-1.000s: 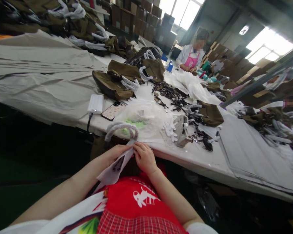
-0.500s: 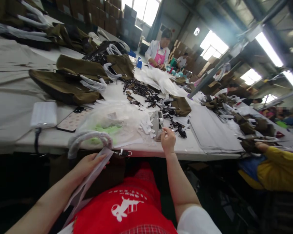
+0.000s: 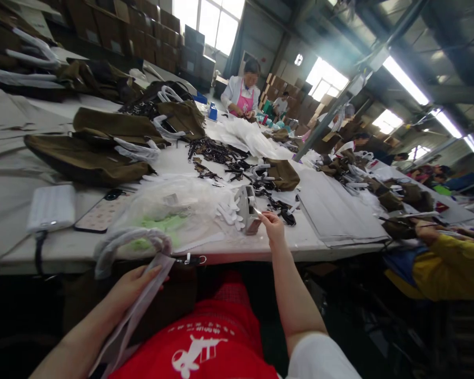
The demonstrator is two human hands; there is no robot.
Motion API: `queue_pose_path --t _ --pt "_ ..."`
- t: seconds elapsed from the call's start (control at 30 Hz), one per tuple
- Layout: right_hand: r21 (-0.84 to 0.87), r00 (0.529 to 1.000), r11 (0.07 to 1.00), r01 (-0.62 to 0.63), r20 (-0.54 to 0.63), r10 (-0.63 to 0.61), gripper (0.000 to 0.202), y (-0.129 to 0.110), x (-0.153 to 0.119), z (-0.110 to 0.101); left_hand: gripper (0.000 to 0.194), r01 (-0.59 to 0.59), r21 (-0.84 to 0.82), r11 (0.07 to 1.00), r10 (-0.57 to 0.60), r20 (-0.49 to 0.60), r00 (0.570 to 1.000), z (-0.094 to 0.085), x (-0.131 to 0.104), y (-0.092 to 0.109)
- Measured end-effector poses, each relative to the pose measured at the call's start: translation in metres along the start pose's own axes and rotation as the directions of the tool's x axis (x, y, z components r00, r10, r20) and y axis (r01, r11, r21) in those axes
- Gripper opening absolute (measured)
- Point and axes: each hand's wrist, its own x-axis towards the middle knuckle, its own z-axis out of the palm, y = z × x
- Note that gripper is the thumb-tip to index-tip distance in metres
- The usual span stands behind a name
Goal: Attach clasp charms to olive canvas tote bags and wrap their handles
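My left hand [image 3: 136, 287] is closed on a white wrapping strip [image 3: 152, 284], which hangs down from a handle wrapped in clear plastic [image 3: 132, 243]. The handle belongs to a dark brown bag [image 3: 179, 295] below the table edge, mostly in shadow. A small black tab with a metal ring [image 3: 195, 260] sticks out beside it. In a pinch, my right hand [image 3: 274, 227] grips the end of a short piece of clear tape [image 3: 256, 211]. That tape reaches back to a grey tape dispenser [image 3: 245, 213] standing near the table's front edge.
A clear plastic bag with green inside [image 3: 161, 210], a phone [image 3: 102, 213] and a white power bank [image 3: 51, 208] lie at the left. Olive bags [image 3: 90, 152] and black straps [image 3: 209, 150] are behind. A co-worker's yellow sleeve [image 3: 442, 268] is at the right.
My right hand has drawn slightly away from the dispenser, and a stretch of tape now shows between them. The left hand keeps its hold on the strip. The view has turned slightly right.
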Motion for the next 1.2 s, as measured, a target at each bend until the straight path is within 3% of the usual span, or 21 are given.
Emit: queue_pose_path --t 0.1,0.2,0.33,0.47,0.57,0.67,0.77,0.83,1.0,1.2 --pt "-0.032 0.996 0.996 -0.084 -0.025 0.083 0.034 0.005 -0.014 -0.003 0.045 0.031 -0.113 0.993 -0.034 -0.021 0.999 0.001 -0.002 0.002" --pt "-0.018 0.974 0.975 -0.223 0.023 0.224 0.041 0.012 -0.021 -0.003 0.047 0.016 -0.119 0.993 -0.019 -0.018 1.000 0.002 -0.005 0.006" --pt "-0.043 0.959 0.959 -0.279 0.035 0.281 0.038 0.019 -0.022 -0.011 0.053 0.004 -0.143 0.990 -0.008 -0.029 1.000 0.004 -0.011 0.010" --pt "-0.099 0.927 0.941 -0.324 0.166 0.336 0.035 0.013 -0.038 -0.009 0.059 -0.031 -0.197 0.980 0.027 -0.026 0.999 0.006 -0.014 0.009" --pt "-0.022 0.864 0.945 -0.327 0.399 0.308 0.037 -0.009 -0.069 0.020 0.062 -0.054 -0.221 0.974 0.051 -0.019 0.999 0.007 -0.014 0.006" --pt "0.056 0.749 0.940 -0.337 0.620 0.232 0.037 -0.039 -0.109 0.067 0.061 -0.063 -0.217 0.974 0.058 -0.029 0.998 0.008 -0.014 0.005" --pt "0.076 0.630 0.933 -0.353 0.757 0.176 0.035 -0.061 -0.138 0.117 0.061 -0.078 -0.202 0.976 0.071 -0.043 0.997 0.010 -0.017 0.008" --pt "0.042 0.577 0.936 -0.350 0.797 0.180 0.031 -0.067 -0.147 0.143 0.060 -0.109 -0.165 0.980 0.102 -0.051 0.993 0.010 -0.020 0.011" --pt "-0.203 0.537 0.959 -0.200 0.796 0.280 0.023 -0.067 -0.150 0.178 0.050 -0.168 -0.032 0.985 0.163 -0.105 0.981 0.008 -0.026 0.017" --pt "-0.343 0.523 0.939 -0.031 0.795 0.307 0.037 -0.070 -0.144 0.177 0.040 -0.182 -0.051 0.982 0.171 -0.170 0.971 0.009 -0.024 0.013"
